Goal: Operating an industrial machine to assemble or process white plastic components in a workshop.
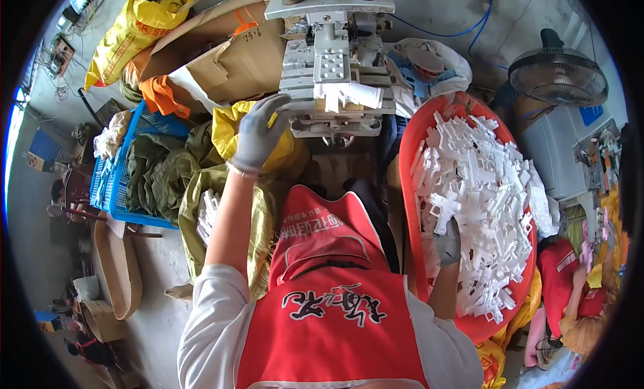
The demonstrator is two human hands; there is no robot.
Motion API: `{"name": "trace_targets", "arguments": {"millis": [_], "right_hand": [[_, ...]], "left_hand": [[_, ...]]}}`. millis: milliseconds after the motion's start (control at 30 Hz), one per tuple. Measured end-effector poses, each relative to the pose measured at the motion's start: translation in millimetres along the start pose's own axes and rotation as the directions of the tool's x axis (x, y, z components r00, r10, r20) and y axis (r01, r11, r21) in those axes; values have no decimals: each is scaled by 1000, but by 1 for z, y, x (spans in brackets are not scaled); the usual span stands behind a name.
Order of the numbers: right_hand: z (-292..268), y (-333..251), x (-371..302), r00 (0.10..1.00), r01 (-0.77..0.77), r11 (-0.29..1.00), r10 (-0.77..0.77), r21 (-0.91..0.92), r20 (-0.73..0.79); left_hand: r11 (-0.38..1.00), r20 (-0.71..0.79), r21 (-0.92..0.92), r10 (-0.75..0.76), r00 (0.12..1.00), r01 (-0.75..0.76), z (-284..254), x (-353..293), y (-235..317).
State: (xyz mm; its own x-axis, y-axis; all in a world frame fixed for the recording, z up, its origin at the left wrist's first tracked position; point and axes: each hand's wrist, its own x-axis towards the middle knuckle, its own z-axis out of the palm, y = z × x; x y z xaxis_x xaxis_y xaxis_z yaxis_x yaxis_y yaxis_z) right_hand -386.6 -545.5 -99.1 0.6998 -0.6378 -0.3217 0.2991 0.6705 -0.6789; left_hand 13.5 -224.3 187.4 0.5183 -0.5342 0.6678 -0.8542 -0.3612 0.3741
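Note:
My left hand (258, 135), in a grey glove, is raised beside the left edge of the machine's bed (302, 106). Its fingers are spread, with nothing in them. On the small platform of the press-like machine (330, 63) lies a white pistol-shaped plastic piece (355, 93). My right hand (448, 247), gloved too, reaches into a long red tub (410, 208) heaped with white plastic pieces (483, 181). It is closed on the lower end of another white pistol-shaped piece (444, 206), held above the heap; some of its fingers are hidden.
Left of me are a yellow-green sack (258, 221) with white pieces, a blue crate (121, 187) with dark green cloth, and a cardboard box (235, 63). A standing fan (558, 77) is at the far right. Another person (563, 281) in red sits at the right edge.

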Motion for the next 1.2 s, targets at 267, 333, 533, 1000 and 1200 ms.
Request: {"name": "trace_targets", "arguments": {"millis": [267,333,533,1000,1200], "right_hand": [[32,-30,-18,981,193,978,-194,-83,-6],[61,-49,-15,981,192,975,-191,-116,14],[206,-97,16,907,418,807,-345,-416,242],[415,-69,82,381,859,-398,79,-322,921],[412,-82,76,250,903,-372,52,-214,967]], "left_hand": [[996,270,-81,44,962,-23,34,58,-5],[985,352,-147,-30,936,87,34,64,-9],[977,131,-208,-29,991,56,24,47,-3],[804,-144,-8,-589,795,595,-100,-210,-52],[639,-297,-4,-736,609,770,-116,-259,-37]]}}
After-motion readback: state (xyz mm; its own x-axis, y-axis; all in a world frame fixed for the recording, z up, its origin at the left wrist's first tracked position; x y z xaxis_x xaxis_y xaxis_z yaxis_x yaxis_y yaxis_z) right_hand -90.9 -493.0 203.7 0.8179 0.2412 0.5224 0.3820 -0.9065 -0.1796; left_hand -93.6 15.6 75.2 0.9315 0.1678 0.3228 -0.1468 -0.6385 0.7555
